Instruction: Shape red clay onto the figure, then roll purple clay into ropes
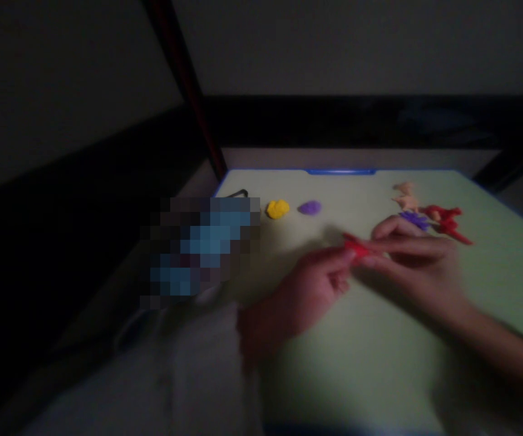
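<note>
Over the pale table, a small piece of red modelling clay (pixel 357 251) is pinched between the fingertips of both hands. My left hand (pixel 312 289) grips it from the left, its other fingers curled in. From the right, my right hand (pixel 418 266) holds the same piece with thumb and fingers. Just behind the right hand lie a spiky purple clay shape (pixel 414 220), red shaped clay pieces (pixel 447 219) and a peach-coloured clay figure (pixel 405 197). The picture is dim and blurred, so fine detail of the held piece is lost.
A yellow clay lump (pixel 278 209) and a light purple clay lump (pixel 310 208) lie towards the back left. The table (pixel 356 369) has a blue rim with a blue handle-like strip (pixel 341 172) at its far edge. A pixelated blue area (pixel 211 236) covers something at the left.
</note>
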Demonstrator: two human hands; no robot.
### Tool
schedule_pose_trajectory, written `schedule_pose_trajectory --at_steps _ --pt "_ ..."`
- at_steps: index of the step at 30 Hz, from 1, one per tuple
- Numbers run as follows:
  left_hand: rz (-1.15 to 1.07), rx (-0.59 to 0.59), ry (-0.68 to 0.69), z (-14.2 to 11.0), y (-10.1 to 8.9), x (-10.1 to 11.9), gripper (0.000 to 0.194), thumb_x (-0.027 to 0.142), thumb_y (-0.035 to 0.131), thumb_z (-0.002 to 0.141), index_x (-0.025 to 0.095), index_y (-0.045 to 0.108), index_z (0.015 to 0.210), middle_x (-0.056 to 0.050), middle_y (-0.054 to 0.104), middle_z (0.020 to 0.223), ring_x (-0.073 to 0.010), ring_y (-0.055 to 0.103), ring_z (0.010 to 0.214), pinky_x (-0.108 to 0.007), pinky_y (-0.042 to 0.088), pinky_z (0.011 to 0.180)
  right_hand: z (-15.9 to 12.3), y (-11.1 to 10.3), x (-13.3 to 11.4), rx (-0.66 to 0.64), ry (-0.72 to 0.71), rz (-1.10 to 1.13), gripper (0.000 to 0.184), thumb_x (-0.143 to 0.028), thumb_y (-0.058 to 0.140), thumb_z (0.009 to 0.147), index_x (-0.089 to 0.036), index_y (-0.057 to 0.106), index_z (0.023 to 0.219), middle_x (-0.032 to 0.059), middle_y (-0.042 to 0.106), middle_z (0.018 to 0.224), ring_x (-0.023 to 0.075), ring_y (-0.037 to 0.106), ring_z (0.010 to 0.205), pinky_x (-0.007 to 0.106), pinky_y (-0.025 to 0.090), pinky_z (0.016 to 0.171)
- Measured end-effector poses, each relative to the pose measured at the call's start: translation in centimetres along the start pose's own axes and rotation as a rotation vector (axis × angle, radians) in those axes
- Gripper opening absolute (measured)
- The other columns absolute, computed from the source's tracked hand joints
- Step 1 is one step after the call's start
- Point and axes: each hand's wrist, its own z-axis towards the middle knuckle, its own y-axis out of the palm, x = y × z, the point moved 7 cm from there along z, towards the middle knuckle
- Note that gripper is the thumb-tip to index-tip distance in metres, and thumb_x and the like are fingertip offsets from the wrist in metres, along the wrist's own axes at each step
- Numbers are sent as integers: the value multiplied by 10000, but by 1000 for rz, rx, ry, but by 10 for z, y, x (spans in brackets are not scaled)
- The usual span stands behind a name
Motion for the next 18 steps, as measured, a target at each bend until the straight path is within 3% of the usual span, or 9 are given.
schedule_pose_trajectory --at_steps 5,18 --pt "-64 -59 -3 4 -2 -3 161 191 598 765 137 540 624 36 354 591 -71 272 541 -202 230 530 0 0 -1 -20 2 -7 207 -186 738 708 -353 745 831 3 616 722 140 572 637 282 503 515" --pt "-118 -21 -52 0 -4 -5 58 156 631 757 126 597 721 27 424 667 -55 335 568 -189 286 550 1 0 0 13 8 19 90 -221 750 699 -302 748 738 -12 575 672 117 548 620 249 456 515"
